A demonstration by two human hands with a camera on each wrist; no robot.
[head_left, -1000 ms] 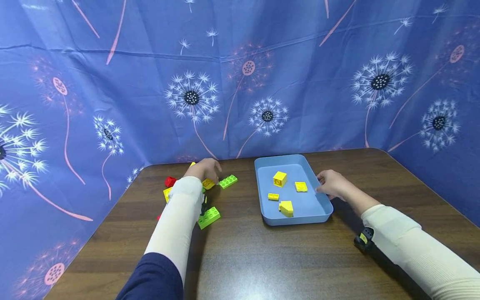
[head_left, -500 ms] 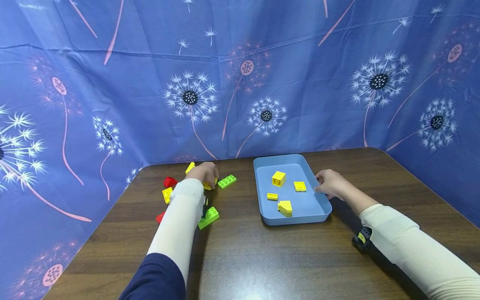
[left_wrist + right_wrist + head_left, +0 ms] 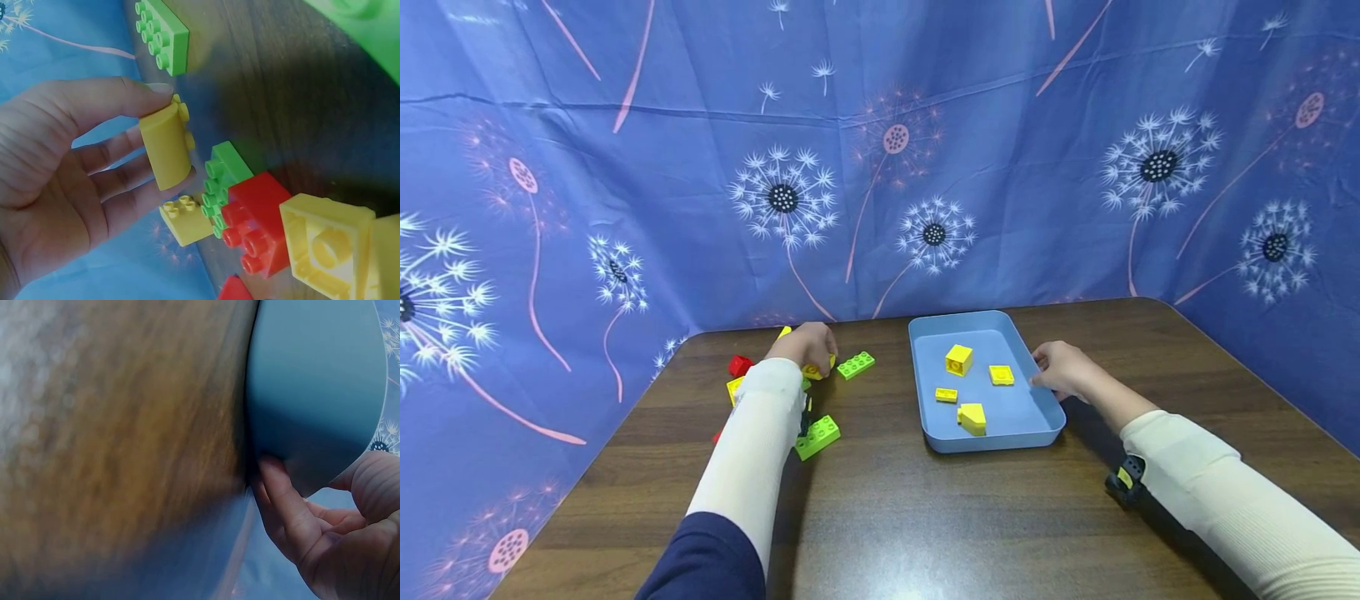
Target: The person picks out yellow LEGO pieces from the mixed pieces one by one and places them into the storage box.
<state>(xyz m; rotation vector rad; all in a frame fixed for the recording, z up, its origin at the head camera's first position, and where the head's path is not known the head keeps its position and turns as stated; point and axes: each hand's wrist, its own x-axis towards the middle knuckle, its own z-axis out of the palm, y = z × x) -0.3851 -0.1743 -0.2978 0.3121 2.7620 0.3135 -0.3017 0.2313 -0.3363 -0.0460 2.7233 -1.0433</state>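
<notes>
My left hand [image 3: 808, 340] pinches a yellow toy brick with a rounded side [image 3: 165, 149], thumb on one end and fingers at the other. In the left wrist view its studs face away from the palm. Around that hand lie a red brick [image 3: 259, 222], green bricks [image 3: 226, 178] and other yellow bricks [image 3: 325, 244]. On the right, my right hand [image 3: 1063, 367] grips the right wall of a blue-grey tray [image 3: 1018, 412], thumb at the rim and fingers along the outside. Inside the tray are several yellow pieces, among them a square block [image 3: 959, 359].
A flat green brick [image 3: 856, 364] lies right of my left hand, and a larger green brick [image 3: 817, 437] sits beside the left forearm. Red and yellow bricks are partly hidden behind that arm. A blue patterned cloth [image 3: 880, 167] hangs behind the wooden table [image 3: 880, 517].
My left hand has drawn slightly back toward the left, its fingers closing in on the yellow brick. The right hand and the tray stay in place.
</notes>
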